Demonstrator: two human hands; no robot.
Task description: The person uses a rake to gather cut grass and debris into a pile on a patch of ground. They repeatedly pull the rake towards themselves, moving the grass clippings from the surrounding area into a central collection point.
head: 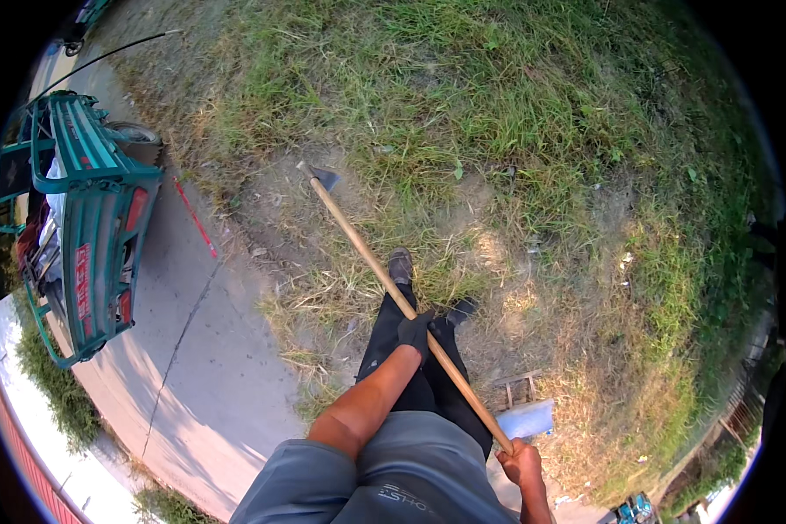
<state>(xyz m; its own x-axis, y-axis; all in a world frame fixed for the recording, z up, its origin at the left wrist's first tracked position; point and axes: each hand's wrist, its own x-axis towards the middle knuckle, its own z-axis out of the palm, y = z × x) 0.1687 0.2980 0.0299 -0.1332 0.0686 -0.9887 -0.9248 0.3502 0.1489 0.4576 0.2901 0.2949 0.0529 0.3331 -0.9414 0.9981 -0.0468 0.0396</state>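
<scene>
A long-handled hoe slants across the view in front of me. Its wooden handle [360, 242] runs from near my right hip out to the upper left. The metal hoe blade [325, 178] is at the far end, over a bare patch of soil. My left hand [416, 333], in a dark glove, is closed around the lower middle of the handle, in front of my legs. My bare right hand [521, 462] grips the handle close to its butt end. My dark shoes [400, 265] stand on trampled, partly dry grass.
A green cargo tricycle [105, 216] with a loaded bed stands on the concrete road [216, 367] at left. A red rod [195, 216] lies near the road's edge. Taller grass [530, 111] grows ahead and right. A light-coloured panel [525, 419] lies beside my right hand.
</scene>
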